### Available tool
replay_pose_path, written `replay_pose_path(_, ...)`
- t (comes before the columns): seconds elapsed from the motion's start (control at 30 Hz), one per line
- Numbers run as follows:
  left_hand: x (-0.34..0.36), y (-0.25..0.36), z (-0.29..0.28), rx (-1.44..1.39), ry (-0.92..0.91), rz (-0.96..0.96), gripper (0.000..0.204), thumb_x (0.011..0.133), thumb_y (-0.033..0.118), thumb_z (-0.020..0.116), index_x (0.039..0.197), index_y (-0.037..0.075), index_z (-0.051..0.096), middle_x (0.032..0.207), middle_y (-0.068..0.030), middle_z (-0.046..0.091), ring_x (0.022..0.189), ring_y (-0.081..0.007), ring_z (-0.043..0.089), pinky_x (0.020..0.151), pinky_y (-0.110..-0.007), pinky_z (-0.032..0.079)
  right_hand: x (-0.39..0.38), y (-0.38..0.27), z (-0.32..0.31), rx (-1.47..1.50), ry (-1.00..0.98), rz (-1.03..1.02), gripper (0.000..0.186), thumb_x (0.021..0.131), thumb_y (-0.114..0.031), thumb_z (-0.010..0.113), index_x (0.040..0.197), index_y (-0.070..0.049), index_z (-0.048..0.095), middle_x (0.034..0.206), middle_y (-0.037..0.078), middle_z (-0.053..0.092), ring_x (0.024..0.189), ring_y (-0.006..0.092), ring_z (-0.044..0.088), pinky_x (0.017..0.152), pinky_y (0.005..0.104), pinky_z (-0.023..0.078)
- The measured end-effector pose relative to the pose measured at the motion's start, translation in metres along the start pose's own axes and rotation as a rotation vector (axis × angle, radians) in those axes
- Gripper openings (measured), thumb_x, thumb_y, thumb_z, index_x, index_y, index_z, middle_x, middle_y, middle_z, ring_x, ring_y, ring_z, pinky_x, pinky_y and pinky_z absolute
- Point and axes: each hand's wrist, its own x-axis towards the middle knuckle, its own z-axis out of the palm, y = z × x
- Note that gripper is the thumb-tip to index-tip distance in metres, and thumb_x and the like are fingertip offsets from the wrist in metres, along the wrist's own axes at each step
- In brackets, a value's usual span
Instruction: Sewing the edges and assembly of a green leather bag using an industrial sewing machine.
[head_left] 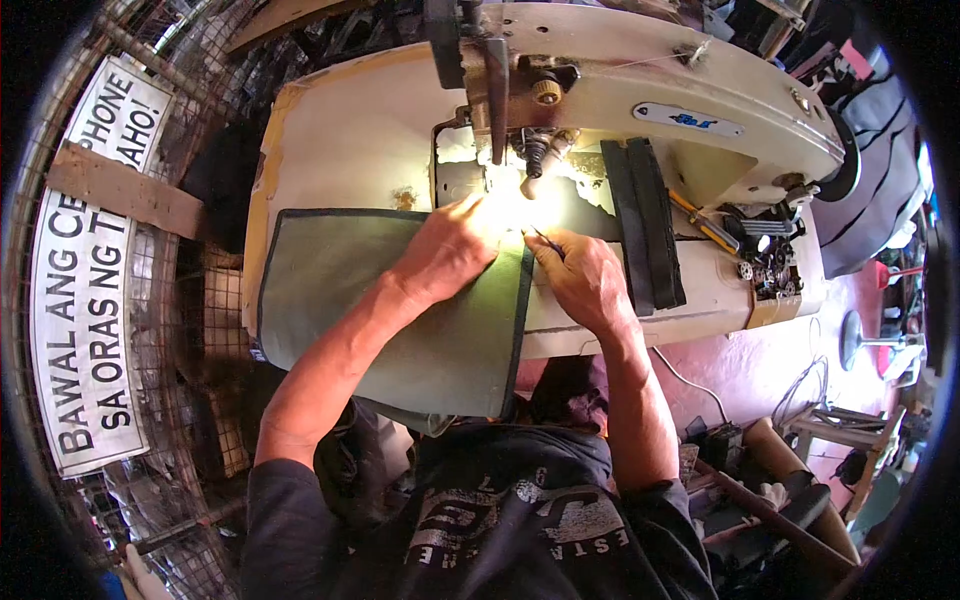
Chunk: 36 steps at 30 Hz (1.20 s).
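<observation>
A grey-green fabric panel (pixel 400 310) with dark binding along its edges lies on the sewing machine bed, its near end hanging over the front edge. My left hand (pixel 450 250) is closed at the panel's far right corner, close to the needle area; lamp glare washes out its fingertips. Just right of that corner, my right hand (pixel 582 278) grips a small dark pointed tool (pixel 545 240) between thumb and fingers, its tip toward the bound edge. The sewing machine (pixel 600 110) arches above both hands. Glare hides the presser foot and the tool's exact kind.
Folded black strips (pixel 645 225) lie on the bed right of my right hand. Beyond them are a yellow-handled tool (pixel 705 222) and a bobbin winder mechanism (pixel 775 262). A wire mesh wall with a white sign (pixel 95 270) stands at the left. A cable (pixel 690 380) hangs below the table.
</observation>
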Motion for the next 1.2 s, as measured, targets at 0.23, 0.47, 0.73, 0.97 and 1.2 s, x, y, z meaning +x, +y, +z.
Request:
replay_pose_path(0.23,-0.017,-0.017,0.015,-0.150,-0.015,-0.104,0.030,0.080,0.011,0.066,0.107,-0.001,0.063,0.113,-0.0170,0.063,0.112,-0.0330,0.059,0.096,-0.042,0.050,-0.007,-0.012,-0.001,-0.114,-0.021,-0.010,0.035,0.094,-0.042,0.060,0.099,-0.008,0.068,0.091,0.021,0.070,0.085,0.0413,0.067,0.076,0.0498,0.053)
replay_pose_path(0.47,-0.018,-0.017,0.013,-0.137,0.000,-0.054,0.026,0.083,0.010,0.065,0.104,-0.004,0.060,0.110,-0.0199,0.061,0.112,-0.0360,0.057,0.097,-0.043,0.049,-0.022,-0.009,0.017,-0.125,0.194,-0.145,0.026,0.092,-0.024,0.064,0.109,-0.006,0.058,0.094,0.016,0.057,0.085,0.0371,0.063,0.067,0.0465,0.052)
replay_pose_path(0.73,-0.011,-0.011,0.011,-0.235,0.105,-0.121,0.013,0.081,0.000,0.064,0.092,0.000,0.057,0.096,-0.0164,0.059,0.088,-0.0339,0.061,0.078,-0.041,0.052,-0.013,-0.006,0.034,-0.217,0.359,-0.277,0.021,0.081,-0.012,0.071,0.102,-0.008,0.065,0.097,0.008,0.060,0.079,0.0275,0.065,0.066,0.0382,0.053)
replay_pose_path(0.97,-0.016,-0.006,0.013,-0.173,0.074,-0.177,0.019,0.082,0.001,0.061,0.100,-0.001,0.057,0.101,-0.0177,0.057,0.092,-0.0337,0.060,0.080,-0.041,0.053,-0.013,-0.006,0.041,-0.177,0.383,-0.274,0.027,0.083,-0.013,0.070,0.109,-0.008,0.065,0.102,0.010,0.061,0.082,0.0284,0.066,0.067,0.0385,0.054)
replay_pose_path(1.2,-0.016,-0.005,0.011,-0.083,0.102,-0.091,0.023,0.081,0.005,0.064,0.102,-0.002,0.057,0.099,-0.0152,0.055,0.090,-0.0319,0.060,0.078,-0.040,0.054,-0.011,-0.007,0.044,-0.195,0.369,-0.243,0.029,0.085,-0.015,0.070,0.112,-0.008,0.064,0.102,0.011,0.061,0.081,0.0291,0.066,0.068,0.0396,0.054)
